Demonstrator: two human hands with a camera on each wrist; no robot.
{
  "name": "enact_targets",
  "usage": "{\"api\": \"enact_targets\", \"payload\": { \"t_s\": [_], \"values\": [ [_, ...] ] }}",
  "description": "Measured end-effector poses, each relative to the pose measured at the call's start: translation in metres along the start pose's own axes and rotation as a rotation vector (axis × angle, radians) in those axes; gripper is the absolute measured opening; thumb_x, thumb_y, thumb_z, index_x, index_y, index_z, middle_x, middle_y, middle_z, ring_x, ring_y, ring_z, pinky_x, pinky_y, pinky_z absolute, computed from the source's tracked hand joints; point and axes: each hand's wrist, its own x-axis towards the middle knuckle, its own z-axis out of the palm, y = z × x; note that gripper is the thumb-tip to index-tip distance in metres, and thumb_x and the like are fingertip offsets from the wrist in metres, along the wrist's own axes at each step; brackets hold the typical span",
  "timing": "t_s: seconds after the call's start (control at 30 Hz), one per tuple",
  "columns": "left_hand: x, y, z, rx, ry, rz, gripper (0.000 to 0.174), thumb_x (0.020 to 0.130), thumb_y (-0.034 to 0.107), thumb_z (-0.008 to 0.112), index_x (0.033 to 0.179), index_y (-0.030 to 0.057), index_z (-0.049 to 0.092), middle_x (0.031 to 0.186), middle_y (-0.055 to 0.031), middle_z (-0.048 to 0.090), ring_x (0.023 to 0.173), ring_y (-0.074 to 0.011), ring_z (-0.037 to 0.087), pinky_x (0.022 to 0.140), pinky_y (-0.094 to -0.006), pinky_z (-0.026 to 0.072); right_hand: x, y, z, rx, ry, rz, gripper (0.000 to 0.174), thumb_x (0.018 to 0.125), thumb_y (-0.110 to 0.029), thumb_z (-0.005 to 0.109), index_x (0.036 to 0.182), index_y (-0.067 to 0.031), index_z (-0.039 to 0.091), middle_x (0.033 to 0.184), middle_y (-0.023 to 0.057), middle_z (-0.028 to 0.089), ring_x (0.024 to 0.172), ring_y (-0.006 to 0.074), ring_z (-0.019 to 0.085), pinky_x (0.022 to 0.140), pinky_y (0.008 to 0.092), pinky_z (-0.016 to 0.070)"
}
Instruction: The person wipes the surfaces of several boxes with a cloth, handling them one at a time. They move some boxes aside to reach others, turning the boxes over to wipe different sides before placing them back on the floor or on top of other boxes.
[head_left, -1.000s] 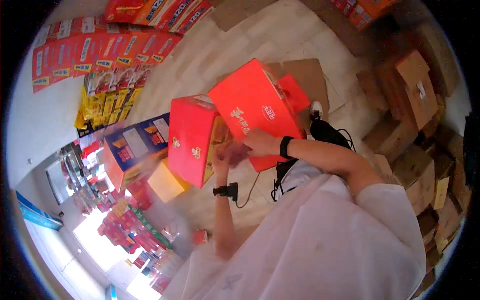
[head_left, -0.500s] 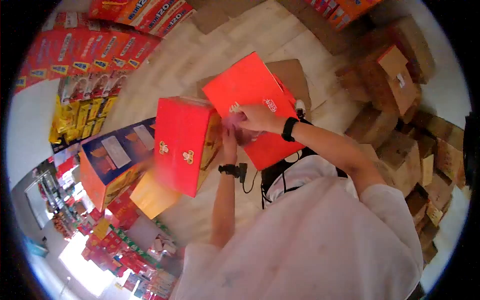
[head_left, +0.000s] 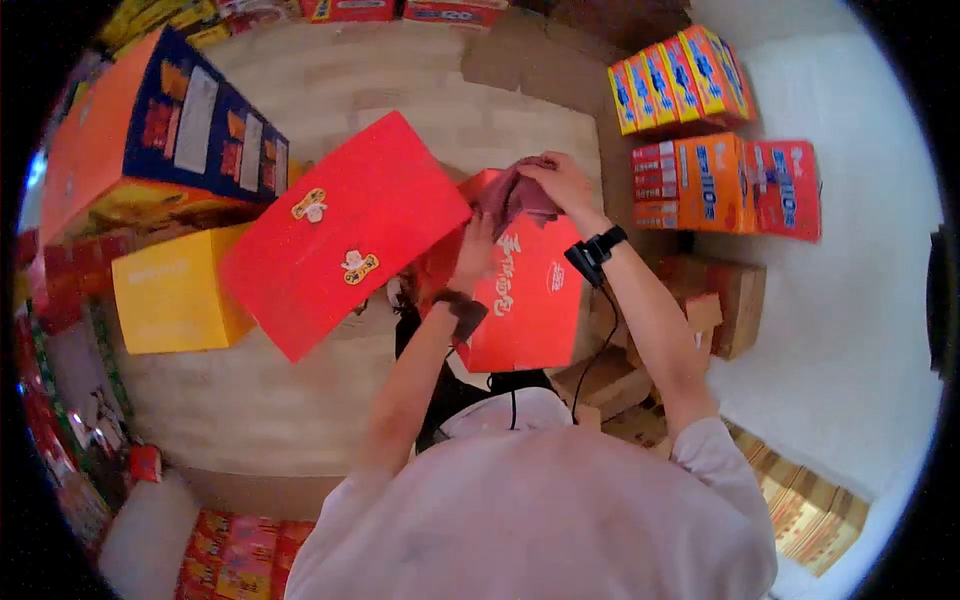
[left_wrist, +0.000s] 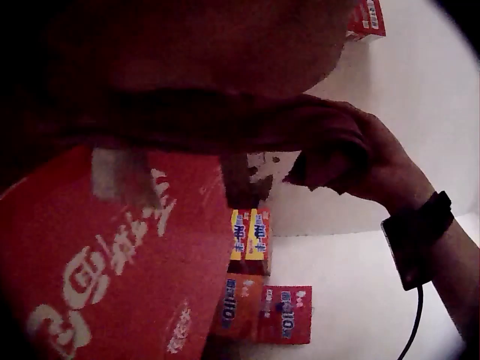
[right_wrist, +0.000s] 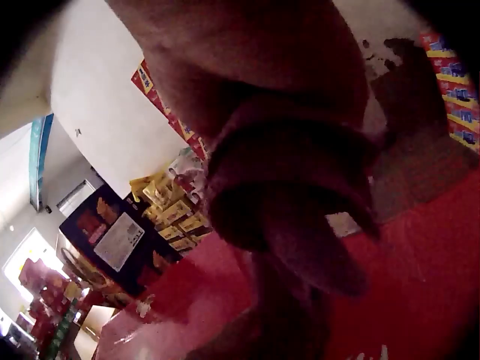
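Note:
A dark maroon cloth (head_left: 515,195) is stretched between my two hands over the far end of a red box (head_left: 535,300) with white lettering. My right hand (head_left: 565,185) grips one end of it, and in the right wrist view the cloth (right_wrist: 292,150) loops around the fingers. The other end is pinched by my left hand (head_left: 475,255), whose fingers are partly hidden. In the left wrist view the cloth (left_wrist: 330,142) runs across to the right hand (left_wrist: 390,169). Left of my left hand is a red box (head_left: 345,240) with gold figures.
A yellow box (head_left: 180,295) and a dark blue and orange box (head_left: 205,125) stand to the left. Orange and red packs (head_left: 710,185) stand along the right wall, with brown cartons (head_left: 735,300) below them. Flattened cardboard (head_left: 530,65) lies on the floor beyond.
The head view has turned, so the boxes sit differently in it. The bunched cloth is now spread between the hands. My right hand has moved to the red box's far edge.

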Motion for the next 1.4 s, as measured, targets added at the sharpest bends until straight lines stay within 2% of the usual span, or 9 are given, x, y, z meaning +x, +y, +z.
{"api": "enact_targets", "payload": {
  "t_s": [0.07, 0.1, 0.2, 0.3, 0.53, 0.77, 0.93, 1.17, 1.4],
  "values": [
    [0.017, -0.012, 0.029, 0.014, 0.172, 0.165, 0.056, 0.091, 0.003, 0.042, 0.145, -0.0042, 0.027, 0.145, -0.0334, 0.030, 0.127, -0.0488, 0.040, 0.106, -0.0466, 0.0384, 0.003, -0.003, 0.000, 0.175, -0.010, 0.085, 0.024, 0.080, -0.019, 0.073, 0.092, 0.0007, 0.067, 0.078, 0.0097, 0.069, 0.067, 0.0182, 0.065, 0.058, 0.0328, 0.0512],
    [0.025, 0.053, -0.059, -0.554, 0.038, -0.266, 0.054, 0.094, 0.008, 0.042, 0.144, -0.0049, 0.028, 0.142, -0.0360, 0.032, 0.124, -0.0502, 0.042, 0.104, -0.0466, 0.0399, 0.007, 0.004, -0.002, 0.112, 0.005, 0.059, 0.023, 0.081, -0.019, 0.073, 0.092, 0.0004, 0.067, 0.080, 0.0091, 0.069, 0.069, 0.0177, 0.065, 0.059, 0.0324, 0.0509],
    [0.043, 0.093, -0.088, -0.776, 0.226, -0.487, 0.054, 0.097, 0.021, 0.042, 0.143, -0.0058, 0.029, 0.142, -0.0363, 0.033, 0.123, -0.0505, 0.042, 0.104, -0.0475, 0.0382, 0.001, 0.010, -0.009, 0.072, 0.042, -0.034, 0.025, 0.081, -0.020, 0.074, 0.093, 0.0003, 0.067, 0.082, 0.0087, 0.069, 0.072, 0.0165, 0.064, 0.063, 0.0312, 0.0507],
    [0.081, 0.015, 0.036, -0.033, 0.483, 0.004, 0.062, 0.098, 0.035, 0.043, 0.142, -0.0060, 0.030, 0.142, -0.0350, 0.034, 0.123, -0.0497, 0.043, 0.105, -0.0487, 0.0369, -0.018, 0.028, -0.015, 0.126, 0.083, -0.042, 0.029, 0.081, -0.022, 0.075, 0.097, 0.0007, 0.067, 0.084, 0.0091, 0.070, 0.076, 0.0155, 0.064, 0.069, 0.0306, 0.0508],
    [0.087, 0.082, -0.046, -0.146, 0.244, -0.381, 0.074, 0.094, 0.044, 0.050, 0.144, -0.0057, 0.029, 0.144, -0.0381, 0.029, 0.133, -0.0510, 0.031, 0.111, -0.0514, 0.0285, -0.054, 0.151, -0.027, 0.045, 0.285, -0.169, 0.027, 0.086, -0.017, 0.070, 0.105, 0.0004, 0.065, 0.086, 0.0050, 0.068, 0.078, 0.0126, 0.063, 0.070, 0.0284, 0.0508],
    [0.060, 0.095, -0.044, 0.233, 0.138, -0.108, 0.080, 0.091, 0.037, 0.057, 0.149, -0.0040, 0.018, 0.151, -0.0339, 0.019, 0.140, -0.0483, 0.019, 0.115, -0.0523, 0.0192, -0.043, 0.185, -0.092, -0.291, 0.408, -0.139, 0.026, 0.082, -0.023, 0.070, 0.100, -0.0036, 0.066, 0.094, 0.0165, 0.067, 0.090, 0.0340, 0.063, 0.082, 0.0440, 0.0498],
    [0.059, 0.085, -0.037, 0.298, 0.176, -0.019, 0.078, 0.090, 0.030, 0.060, 0.148, -0.0040, 0.020, 0.151, -0.0316, 0.021, 0.140, -0.0485, 0.020, 0.115, -0.0530, 0.0187, 0.011, 0.224, -0.122, -0.256, 0.381, -0.219, 0.029, 0.085, -0.027, 0.066, 0.104, -0.0046, 0.065, 0.104, 0.0166, 0.064, 0.105, 0.0359, 0.057, 0.091, 0.0459, 0.0469],
    [0.049, 0.116, -0.031, 0.668, 0.059, -0.135, 0.073, 0.090, 0.030, 0.058, 0.150, 0.0061, 0.024, 0.154, -0.0259, 0.021, 0.141, -0.0434, 0.021, 0.115, -0.0539, 0.0192, -0.006, 0.256, -0.073, 0.415, 0.426, 0.008, 0.049, 0.084, -0.027, 0.067, 0.124, -0.0037, 0.052, 0.127, 0.0225, 0.049, 0.116, 0.0411, 0.049, 0.102, 0.0448, 0.0403],
    [0.013, 0.145, -0.028, 0.792, -0.240, 0.052, 0.067, 0.091, 0.021, 0.054, 0.150, 0.0092, 0.026, 0.154, -0.0207, 0.025, 0.140, -0.0386, 0.027, 0.113, -0.0536, 0.0240, -0.042, 0.263, -0.083, -0.208, 0.343, -0.471, 0.053, 0.082, -0.012, 0.062, 0.131, -0.0031, 0.044, 0.122, 0.0204, 0.055, 0.111, 0.0395, 0.054, 0.095, 0.0441, 0.0451]
  ]
}}
